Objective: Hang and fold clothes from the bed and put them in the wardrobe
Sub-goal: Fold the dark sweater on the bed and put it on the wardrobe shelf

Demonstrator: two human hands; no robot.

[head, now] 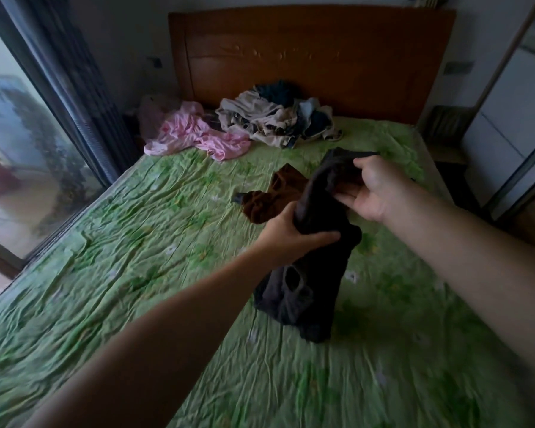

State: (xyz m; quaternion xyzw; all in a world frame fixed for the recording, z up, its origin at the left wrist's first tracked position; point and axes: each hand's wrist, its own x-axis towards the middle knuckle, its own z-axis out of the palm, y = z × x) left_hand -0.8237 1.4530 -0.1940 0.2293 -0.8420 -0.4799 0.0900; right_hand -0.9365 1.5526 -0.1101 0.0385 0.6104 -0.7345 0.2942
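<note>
1. Slippage is the likely fault: the dark garment (pixel 314 242) is held bunched, its lower part trailing on the bed (pixel 136 242) near the right edge, so a crooked fold may result.
2. Left hand (pixel 294 233) is curled round the garment's middle.
3. Right hand (pixel 372 188) pinches the upper edge, fingers loosely spread.
4. Brown garment (pixel 269 197) lies just behind; a clothes pile (pixel 275 122) sits at the headboard edge.

On the bed (pixel 136 257), a clothes pile (pixel 278 122) lies before the headboard (pixel 312 57); a crumpled garment (pixel 195 134) lies left of that headboard's middle.
</note>
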